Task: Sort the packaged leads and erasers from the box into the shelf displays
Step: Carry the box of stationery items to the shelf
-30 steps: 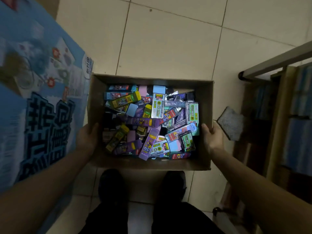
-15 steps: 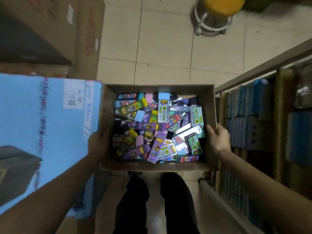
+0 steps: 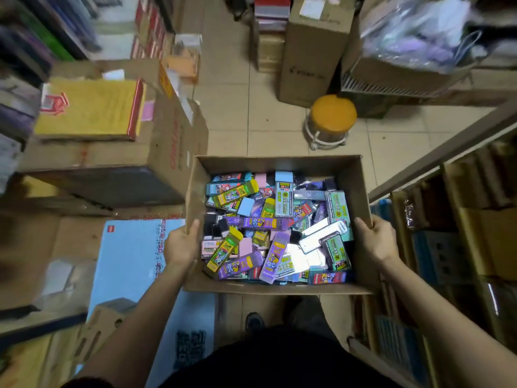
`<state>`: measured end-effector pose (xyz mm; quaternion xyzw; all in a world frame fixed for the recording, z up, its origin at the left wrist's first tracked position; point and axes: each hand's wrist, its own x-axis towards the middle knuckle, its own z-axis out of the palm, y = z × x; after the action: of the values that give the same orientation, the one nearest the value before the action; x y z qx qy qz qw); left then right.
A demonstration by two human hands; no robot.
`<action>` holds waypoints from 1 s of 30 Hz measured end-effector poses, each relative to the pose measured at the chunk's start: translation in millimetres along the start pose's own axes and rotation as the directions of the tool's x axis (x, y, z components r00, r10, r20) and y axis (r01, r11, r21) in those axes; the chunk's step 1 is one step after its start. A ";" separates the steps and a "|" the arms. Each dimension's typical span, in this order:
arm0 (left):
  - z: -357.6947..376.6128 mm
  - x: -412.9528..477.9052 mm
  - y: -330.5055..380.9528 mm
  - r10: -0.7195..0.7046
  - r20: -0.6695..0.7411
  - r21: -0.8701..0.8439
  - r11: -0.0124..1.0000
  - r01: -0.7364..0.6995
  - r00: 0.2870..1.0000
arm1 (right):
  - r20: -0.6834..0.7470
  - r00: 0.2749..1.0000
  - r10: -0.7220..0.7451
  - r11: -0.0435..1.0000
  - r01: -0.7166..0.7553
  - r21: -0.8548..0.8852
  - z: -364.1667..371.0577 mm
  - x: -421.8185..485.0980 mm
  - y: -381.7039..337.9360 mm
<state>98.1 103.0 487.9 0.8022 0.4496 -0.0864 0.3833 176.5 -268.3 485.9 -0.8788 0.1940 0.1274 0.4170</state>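
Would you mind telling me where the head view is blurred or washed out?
Head view: the box in the middle is fairly sharp; glare whitens a few packets near the right hand; the cartons at left and the plastic bag at top right are blurred.

Open-topped brown cardboard box [image 3: 281, 164] at centre, level, held off floor, approx. full. Inside: jumbled heap of small flat plastic lead & eraser packs [image 3: 275, 256], purple, yellow, teal, pink, pale blue, lying flat or tilted, crossing each other. Wooden shelf displays [image 3: 436, 158] just right of box, w/ blurred stock.
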 end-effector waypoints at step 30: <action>-41.5 329.1 387.0 -0.028 -0.177 -0.162 0.987 -0.001 0.984 | 0.087 0.972 -0.217 0.974 0.221 -0.043 16.9 427.6 -392.1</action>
<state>585.4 230.6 565.4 0.7699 0.4932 0.0201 0.4046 732.3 -129.2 578.6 -0.8994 0.0753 0.1217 0.4130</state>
